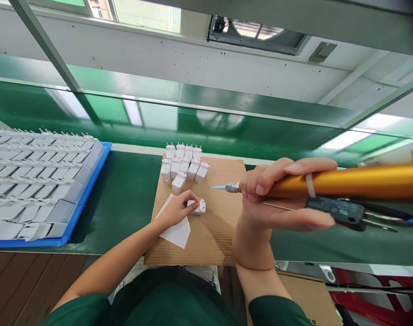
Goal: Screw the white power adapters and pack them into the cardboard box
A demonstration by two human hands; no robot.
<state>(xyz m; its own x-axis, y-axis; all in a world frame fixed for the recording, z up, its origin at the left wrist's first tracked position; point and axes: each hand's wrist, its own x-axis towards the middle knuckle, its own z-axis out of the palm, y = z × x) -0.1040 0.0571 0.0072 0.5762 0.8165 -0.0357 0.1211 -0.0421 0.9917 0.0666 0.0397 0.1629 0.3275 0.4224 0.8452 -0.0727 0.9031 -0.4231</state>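
Observation:
My left hand (181, 208) pinches a white plug adapter (201, 207) that lies on its side on the cardboard sheet (223, 226). Under that wrist is a white sheet of paper (177, 233). My right hand (260, 194) is wrapped round a gold dispensing pen (355, 179), raised above the right side of the cardboard. Its light blue tapered tip (219, 187) points left, apart from the adapter. A black microswitch (335, 212) is strapped under the pen, with my thumb beside its lever. Behind my left hand, several more white adapters (184, 165) stand grouped with their pins up.
At the left, a blue tray (87, 203) holds rows of white adapter housings (33, 181). The bench top (121, 194) is green, with a glossy green panel (152, 122) behind it. Below the bench at right are a cardboard box (304, 294) and a red object (379, 299).

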